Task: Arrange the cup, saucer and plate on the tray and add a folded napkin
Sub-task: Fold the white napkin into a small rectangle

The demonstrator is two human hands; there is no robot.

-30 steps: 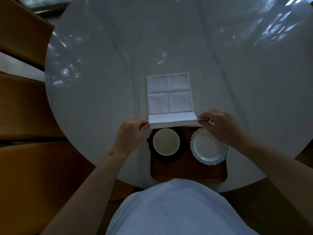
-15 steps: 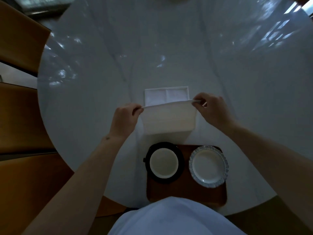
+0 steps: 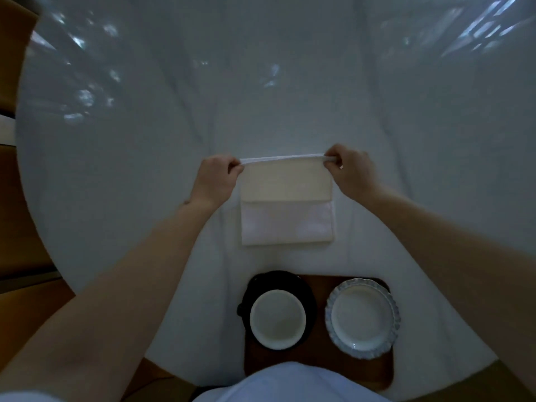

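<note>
A white napkin [image 3: 286, 210] lies on the round white table beyond the tray, folded over on itself. My left hand [image 3: 215, 178] pinches its far left corner and my right hand [image 3: 348, 172] pinches its far right corner, both at the far edge. On the wooden tray [image 3: 319, 358] near me, a white cup [image 3: 278, 319] stands on a dark saucer [image 3: 301, 282] at the left. A white plate [image 3: 362, 317] with a ruffled bluish rim sits at the right.
The round white table [image 3: 290, 82] spreads wide beyond the napkin, with light reflections on it. Brown wooden chair parts [image 3: 17, 256] stand past its left edge. My white shirt [image 3: 290, 384] covers the tray's near edge.
Both hands have carried the napkin's near edge away from me, over to its far edge, folding it in half. The view has tilted so the tray sits lower.
</note>
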